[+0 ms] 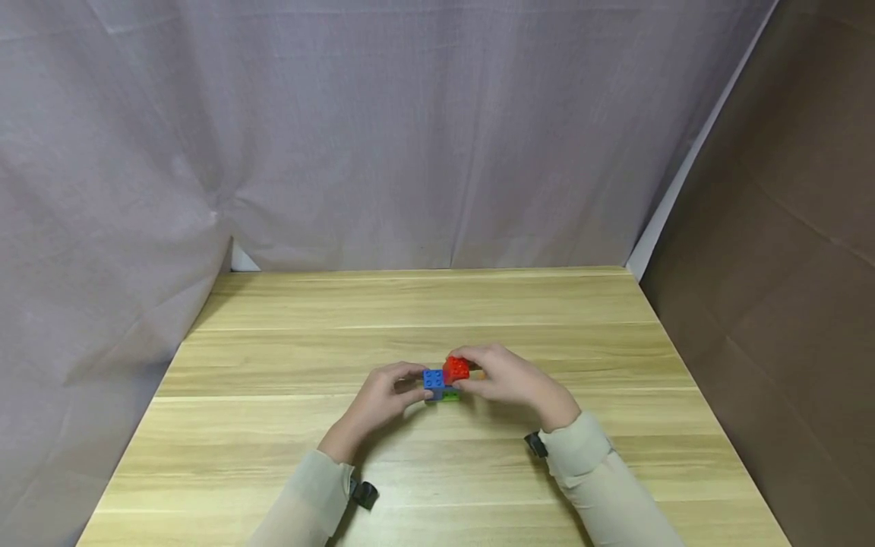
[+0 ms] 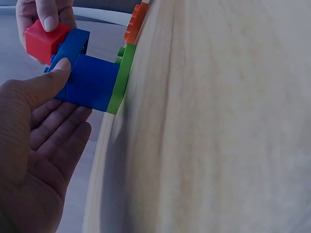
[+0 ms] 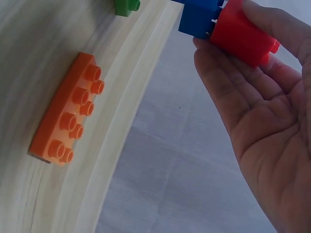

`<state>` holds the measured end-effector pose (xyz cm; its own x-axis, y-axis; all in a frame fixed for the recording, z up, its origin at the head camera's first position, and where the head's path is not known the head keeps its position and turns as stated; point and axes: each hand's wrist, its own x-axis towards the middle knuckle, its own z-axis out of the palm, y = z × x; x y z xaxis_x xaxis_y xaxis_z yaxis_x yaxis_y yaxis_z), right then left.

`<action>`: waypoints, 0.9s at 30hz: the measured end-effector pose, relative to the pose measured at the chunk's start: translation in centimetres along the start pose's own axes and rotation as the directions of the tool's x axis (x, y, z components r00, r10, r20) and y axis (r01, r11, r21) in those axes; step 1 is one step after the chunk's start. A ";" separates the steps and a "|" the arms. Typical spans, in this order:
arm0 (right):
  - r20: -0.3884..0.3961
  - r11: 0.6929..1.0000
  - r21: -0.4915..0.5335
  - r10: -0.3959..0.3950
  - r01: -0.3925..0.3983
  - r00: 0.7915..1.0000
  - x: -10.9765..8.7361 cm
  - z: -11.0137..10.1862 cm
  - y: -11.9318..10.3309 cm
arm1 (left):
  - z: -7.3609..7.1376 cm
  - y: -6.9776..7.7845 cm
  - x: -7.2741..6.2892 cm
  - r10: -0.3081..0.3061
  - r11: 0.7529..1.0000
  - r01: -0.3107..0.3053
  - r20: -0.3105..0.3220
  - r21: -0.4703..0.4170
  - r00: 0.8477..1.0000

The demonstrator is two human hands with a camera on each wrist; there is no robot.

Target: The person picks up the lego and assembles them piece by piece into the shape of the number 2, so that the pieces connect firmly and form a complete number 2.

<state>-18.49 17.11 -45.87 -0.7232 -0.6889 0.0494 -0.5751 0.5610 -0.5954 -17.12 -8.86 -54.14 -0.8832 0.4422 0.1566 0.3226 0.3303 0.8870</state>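
A small stack stands on the wooden table, with a green base brick [image 2: 122, 80] at the bottom and blue bricks [image 2: 93, 81] above it. My left hand [image 1: 381, 396] pinches the blue part from the left, its thumb on the near side. Between thumb and fingers, my right hand [image 1: 509, 377] holds a red brick [image 1: 456, 369] at the top right of the blue. That red brick looks slightly tilted, and studs show between it and the blue in the right wrist view. An orange studded brick [image 3: 68, 114] lies flat on the table beneath the right hand.
The wooden table [image 1: 273, 441] reaches back to a grey cloth [image 1: 383, 137]. A brown cloth panel [image 1: 772, 251] borders the right side. Both wrists carry small black cameras, the left one [image 1: 365, 495] close to the tabletop.
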 end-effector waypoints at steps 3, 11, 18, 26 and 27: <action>0.004 1.000 -0.019 0.007 -0.006 1.000 0.1 0.1 0.0 | 0.0 0.1 0.1 -0.006 1.000 0.006 0.005 -0.009 1.000; 0.008 0.999 -0.034 0.015 -0.015 1.000 0.2 0.2 -0.1 | -0.1 0.0 0.3 0.004 1.000 -0.004 0.011 0.018 1.000; 0.001 1.000 -0.031 0.002 -0.002 1.000 0.3 0.3 0.0 | -0.1 0.0 0.4 0.015 1.000 -0.015 0.024 0.014 1.000; -0.002 0.999 -0.034 0.003 -0.003 1.000 0.2 0.3 0.0 | -0.1 0.0 0.5 0.009 1.000 -0.010 0.020 0.018 1.000; -0.002 0.999 -0.034 0.004 -0.004 1.000 0.2 0.3 0.0 | -0.1 0.0 0.5 0.005 1.000 -0.006 0.019 0.015 1.000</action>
<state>-18.52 16.82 -46.10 -0.7262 -0.6858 0.0481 -0.5849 0.5794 -0.5676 -17.57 -8.76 -54.06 -0.8748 0.4596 0.1532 0.3327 0.3401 0.8796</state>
